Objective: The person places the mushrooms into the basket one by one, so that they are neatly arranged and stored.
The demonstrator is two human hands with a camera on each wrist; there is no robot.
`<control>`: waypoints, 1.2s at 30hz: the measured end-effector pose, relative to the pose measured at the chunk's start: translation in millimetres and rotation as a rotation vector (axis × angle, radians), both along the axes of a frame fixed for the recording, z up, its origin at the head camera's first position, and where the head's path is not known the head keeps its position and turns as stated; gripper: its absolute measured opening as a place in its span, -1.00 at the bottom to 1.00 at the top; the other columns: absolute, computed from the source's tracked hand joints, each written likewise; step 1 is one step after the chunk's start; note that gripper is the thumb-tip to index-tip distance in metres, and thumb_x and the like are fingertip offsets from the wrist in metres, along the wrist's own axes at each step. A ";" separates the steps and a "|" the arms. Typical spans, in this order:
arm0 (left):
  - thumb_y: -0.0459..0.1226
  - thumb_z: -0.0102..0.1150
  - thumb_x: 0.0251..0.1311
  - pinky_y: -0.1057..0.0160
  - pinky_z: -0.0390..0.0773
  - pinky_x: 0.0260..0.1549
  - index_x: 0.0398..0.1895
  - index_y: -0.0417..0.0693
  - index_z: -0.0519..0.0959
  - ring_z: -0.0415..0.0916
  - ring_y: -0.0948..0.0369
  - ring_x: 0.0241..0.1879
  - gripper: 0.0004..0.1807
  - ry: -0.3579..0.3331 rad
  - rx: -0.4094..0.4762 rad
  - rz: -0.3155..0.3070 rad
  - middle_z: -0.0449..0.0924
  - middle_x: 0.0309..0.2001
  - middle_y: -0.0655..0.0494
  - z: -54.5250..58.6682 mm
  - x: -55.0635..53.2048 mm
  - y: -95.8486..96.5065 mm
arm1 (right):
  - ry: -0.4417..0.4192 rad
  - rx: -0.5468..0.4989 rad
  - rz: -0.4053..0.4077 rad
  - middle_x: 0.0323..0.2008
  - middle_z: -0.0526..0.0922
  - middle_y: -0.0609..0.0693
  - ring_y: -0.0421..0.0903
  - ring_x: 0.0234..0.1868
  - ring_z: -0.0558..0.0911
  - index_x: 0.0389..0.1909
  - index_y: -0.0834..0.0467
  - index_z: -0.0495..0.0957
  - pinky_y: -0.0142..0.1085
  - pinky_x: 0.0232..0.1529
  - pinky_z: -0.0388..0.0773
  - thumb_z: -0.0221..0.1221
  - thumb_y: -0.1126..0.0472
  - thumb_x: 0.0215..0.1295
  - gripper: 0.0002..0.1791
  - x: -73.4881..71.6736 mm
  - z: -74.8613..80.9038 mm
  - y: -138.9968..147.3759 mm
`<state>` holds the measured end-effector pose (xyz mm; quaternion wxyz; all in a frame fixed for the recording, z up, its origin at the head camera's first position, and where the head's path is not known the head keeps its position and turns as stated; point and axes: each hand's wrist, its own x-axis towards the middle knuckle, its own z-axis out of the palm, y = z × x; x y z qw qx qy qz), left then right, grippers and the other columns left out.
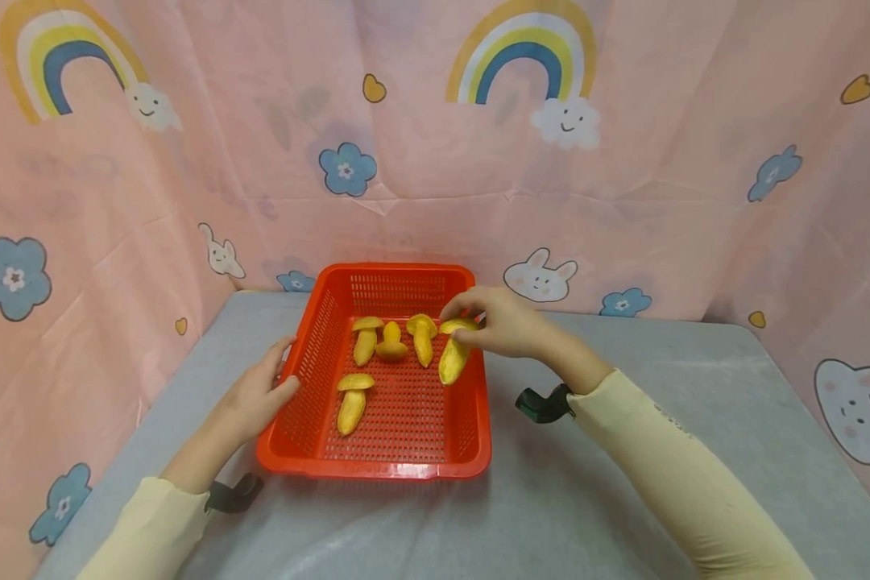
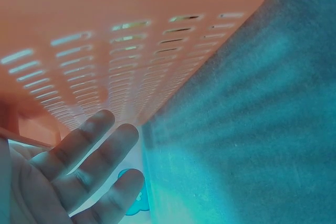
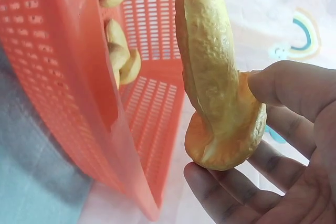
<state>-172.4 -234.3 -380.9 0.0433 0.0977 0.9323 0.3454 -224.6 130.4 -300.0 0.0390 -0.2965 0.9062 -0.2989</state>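
A yellow mushroom [image 1: 453,362] is pinched by its cap between the thumb and fingers of my right hand [image 1: 503,322], over the right side of a red plastic basket [image 1: 399,469]. The right wrist view shows this mushroom [image 3: 210,51] with its thick stem pointing up and its cap low against the fingers. My left hand [image 1: 257,395] is at the basket's left rim, its thumb overlapping the edge. In the left wrist view its fingers [image 2: 107,156] are spread and fairly straight beside the slotted outer wall [image 2: 131,51].
Inside the basket lie several more yellow mushrooms, including one near the front left [image 1: 353,403] and one toward the back [image 1: 423,338]. The basket stands on a grey table [image 1: 587,483]. Behind hangs a pink patterned cloth [image 1: 420,225].
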 end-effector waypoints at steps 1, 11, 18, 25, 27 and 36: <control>-0.20 -0.09 0.33 0.02 0.66 -0.16 0.50 -0.13 -0.05 0.64 0.04 -0.13 -0.28 -0.001 0.000 0.000 0.48 0.17 -0.32 0.3 0.0 0.1 | 0.000 0.002 0.004 -0.16 0.67 -0.10 -0.07 -0.15 0.56 -0.12 0.05 0.66 -0.26 -0.17 0.57 0.23 0.22 0.16 -0.76 -0.4 -0.5 -1.5; -0.19 -0.10 0.33 0.02 0.66 -0.17 0.51 -0.10 -0.04 0.63 0.02 -0.11 -0.29 0.005 -0.003 0.006 0.47 0.18 -0.33 0.9 -0.3 0.3 | 0.003 0.015 0.051 -0.11 0.67 -0.09 -0.11 -0.14 0.54 -0.09 0.07 0.65 -0.27 -0.11 0.57 0.23 0.22 0.17 -0.74 -2.6 -4.5 -19.2; -0.20 -0.10 0.33 0.02 0.67 -0.18 0.50 -0.12 -0.03 0.64 0.02 -0.13 -0.29 0.011 -0.004 0.006 0.48 0.16 -0.33 1.1 -0.1 0.3 | -0.058 -0.001 0.081 -0.07 0.67 -0.11 -0.12 -0.10 0.55 -0.08 0.06 0.65 -0.27 -0.06 0.57 0.23 0.23 0.19 -0.74 -1.8 -7.0 -34.1; -0.20 -0.10 0.33 0.01 0.66 -0.16 0.50 -0.12 -0.03 0.64 0.02 -0.12 -0.29 0.010 -0.009 0.004 0.48 0.16 -0.33 3.1 0.1 -0.6 | -0.061 0.019 0.121 -0.07 0.66 -0.07 -0.13 -0.10 0.55 -0.10 0.08 0.66 -0.28 -0.05 0.57 0.22 0.25 0.17 -0.74 -1.5 -11.1 -52.2; -0.20 -0.10 0.33 0.01 0.66 -0.16 0.50 -0.11 -0.03 0.63 0.01 -0.11 -0.29 0.006 -0.010 0.006 0.47 0.17 -0.33 3.3 0.1 -0.9 | -0.070 0.022 0.123 -0.06 0.66 -0.07 -0.13 -0.09 0.56 -0.09 0.09 0.66 -0.28 -0.03 0.57 0.22 0.24 0.17 -0.74 -1.9 -12.9 -57.6; -0.20 -0.08 0.33 0.02 0.66 -0.17 0.50 -0.14 -0.03 0.64 0.03 -0.14 -0.29 0.015 -0.001 -0.007 0.49 0.15 -0.34 0.3 -1.0 0.0 | -0.097 0.051 0.148 -0.10 0.66 -0.11 -0.15 -0.08 0.54 -0.12 0.04 0.67 -0.31 -0.03 0.53 0.22 0.24 0.17 -0.76 -4.9 -25.0 -74.5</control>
